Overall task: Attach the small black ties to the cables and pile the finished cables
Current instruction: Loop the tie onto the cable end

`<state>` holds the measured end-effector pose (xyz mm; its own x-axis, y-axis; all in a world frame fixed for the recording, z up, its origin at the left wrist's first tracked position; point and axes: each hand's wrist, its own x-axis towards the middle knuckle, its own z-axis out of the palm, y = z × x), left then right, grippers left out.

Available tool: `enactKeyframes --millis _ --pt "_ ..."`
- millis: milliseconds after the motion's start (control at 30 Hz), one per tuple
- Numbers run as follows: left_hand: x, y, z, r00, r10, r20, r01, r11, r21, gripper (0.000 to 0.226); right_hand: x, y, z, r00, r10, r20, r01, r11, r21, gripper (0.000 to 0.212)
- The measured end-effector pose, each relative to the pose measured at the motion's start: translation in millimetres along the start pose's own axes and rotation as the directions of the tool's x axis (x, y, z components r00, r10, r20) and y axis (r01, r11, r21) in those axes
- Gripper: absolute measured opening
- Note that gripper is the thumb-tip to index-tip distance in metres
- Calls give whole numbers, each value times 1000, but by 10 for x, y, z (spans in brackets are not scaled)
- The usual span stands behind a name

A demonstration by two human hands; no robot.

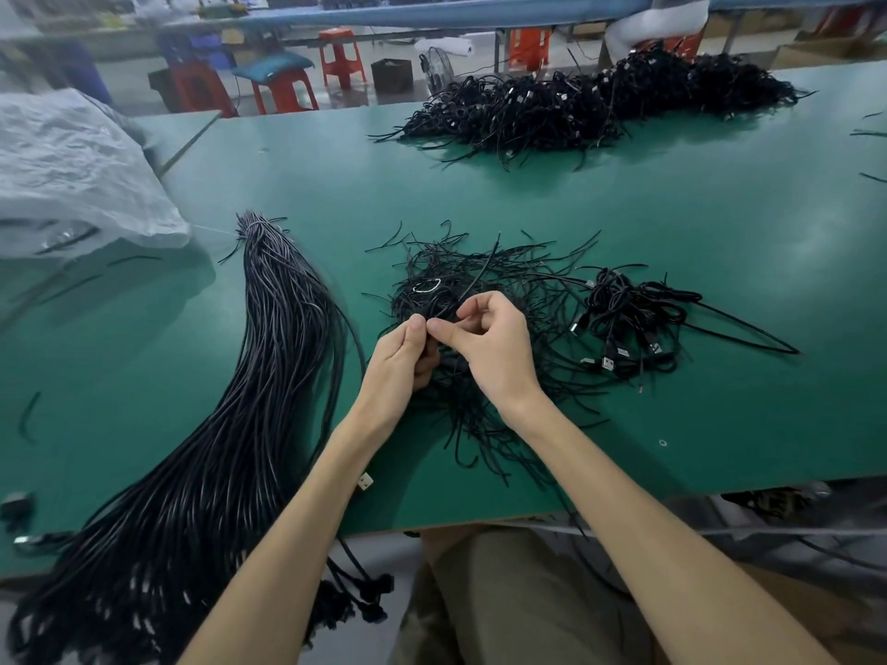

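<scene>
A thin black wire tie [481, 272] rises up and away from the meeting fingertips, its lower end pinched between the thumb and forefinger of the right hand [489, 343]. The left hand [401, 357] has its fingers curled round a bunched black cable [430, 363], mostly hidden in the palm, with its thumb tip touching the right thumb. Directly beneath and around both hands lies a loose heap of short black ties [480, 424] on the green table top [672, 208]. Just right of the right fingers sits a small pile of coiled black cables with USB plugs [629, 319]. Left of the left fingers a long bundle of straight black cables [269, 352] runs off the near edge. Far beyond the fingertips lies a large mound of black cables [600, 103], and far to the left a crumpled white plastic bag [72, 175].
</scene>
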<state>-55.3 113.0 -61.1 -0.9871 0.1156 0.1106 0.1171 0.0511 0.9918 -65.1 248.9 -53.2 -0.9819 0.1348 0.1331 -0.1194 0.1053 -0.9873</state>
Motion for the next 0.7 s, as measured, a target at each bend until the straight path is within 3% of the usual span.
enactKeyframes --millis 233,500,700 --pt "27 -38 -32 999 -24 26 24 1000 -11 43 31 -88 -83 996 -23 82 31 995 -94 44" --pt "26 -23 -49 998 -69 -1 68 991 -117 43 -7 -117 -114 971 -41 234 43 999 -5 50" --pt "22 -30 -59 998 -64 -28 59 985 -163 38 18 -160 -137 894 -18 447 -18 997 77 46"
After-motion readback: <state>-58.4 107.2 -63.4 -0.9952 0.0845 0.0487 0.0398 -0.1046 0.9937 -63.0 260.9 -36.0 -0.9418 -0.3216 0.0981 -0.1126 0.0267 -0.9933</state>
